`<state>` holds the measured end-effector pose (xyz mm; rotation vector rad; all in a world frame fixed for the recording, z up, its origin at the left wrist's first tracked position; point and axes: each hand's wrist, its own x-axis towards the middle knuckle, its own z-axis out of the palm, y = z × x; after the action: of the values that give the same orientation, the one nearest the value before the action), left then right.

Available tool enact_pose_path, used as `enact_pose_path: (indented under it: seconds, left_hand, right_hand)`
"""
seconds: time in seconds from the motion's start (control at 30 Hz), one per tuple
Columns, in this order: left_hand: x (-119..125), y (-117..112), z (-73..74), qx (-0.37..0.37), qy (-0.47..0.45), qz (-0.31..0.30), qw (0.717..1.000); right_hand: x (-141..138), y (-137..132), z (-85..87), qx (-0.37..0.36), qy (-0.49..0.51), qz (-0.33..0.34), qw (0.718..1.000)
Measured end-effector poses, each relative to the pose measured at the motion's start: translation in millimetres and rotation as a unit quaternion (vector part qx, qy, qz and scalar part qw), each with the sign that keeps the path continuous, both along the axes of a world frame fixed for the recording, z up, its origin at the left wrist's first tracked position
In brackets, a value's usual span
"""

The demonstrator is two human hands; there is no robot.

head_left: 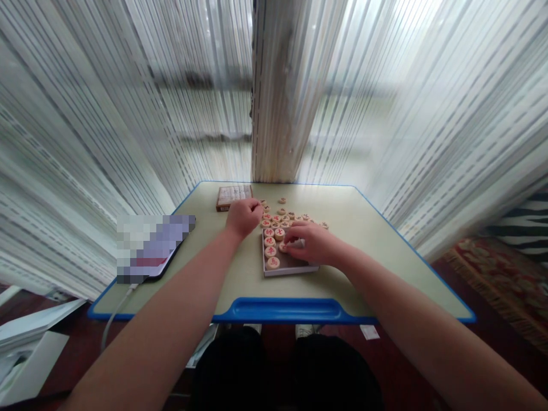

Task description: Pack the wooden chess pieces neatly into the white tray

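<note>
The white box [291, 273] sits on the desk [355, 285], in the middle, with round game pieces in it. The right hand [310, 242] is over the right part of the box, with its fingers bent down and the thumb near them. Its tips are at a round piece [283, 247] with a red mark, inside the box. I can't tell if they pinch that piece or only touch it.

Left of that piece, four red-marked pieces [270, 252] make a line along the box's left wall. One more piece [279, 234] lies at the back, next to the top of that line.

The left hand [245, 216] is past the back left corner of the box, outside it. Its fingers are curled in like a little fist. I can't see if anything is inside. Its tips are close to some loose pieces [276, 218], which lie in a messy bunch behind the box, with a few farther back.

A flat brown box [234, 195] lies just behind the left hand. A phone [171, 260] with a white wire [115, 315] is on the left side of the desk, well apart from the game pieces.
</note>
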<state>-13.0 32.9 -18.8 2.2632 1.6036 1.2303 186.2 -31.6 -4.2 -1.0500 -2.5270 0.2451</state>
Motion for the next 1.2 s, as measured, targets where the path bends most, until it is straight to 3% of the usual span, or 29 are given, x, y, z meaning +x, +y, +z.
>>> enact_pose_path:
  seconds: [0.2, 0.43, 0.67, 0.93, 1.2]
  left_hand:
    - [1.6, -6.6, 4.6, 0.011, 0.090, -0.074, 0.993]
    - [3.0, -5.5, 1.6, -0.015, 0.116, -0.068, 0.991]
    - [1.6, -5.1, 2.0, -0.008, 0.108, -0.067, 0.992]
    - [2.8, -4.6, 0.7, -0.020, 0.121, -0.069, 0.990]
    - [3.4, -6.3, 1.7, -0.018, 0.116, -0.066, 0.991]
  right_hand:
    - [4.1, 2.8, 1.0, 0.032, -0.048, -0.008, 0.998]
    - [3.3, 1.9, -0.4, 0.025, -0.045, -0.016, 0.999]
    - [3.5, 0.8, 0.0, 0.009, -0.050, 0.024, 0.998]
    - [3.2, -5.7, 6.3, 0.032, -0.072, 0.024, 0.997]
    - [1.8, 1.9, -2.5, 0.034, -0.048, 0.034, 0.998]
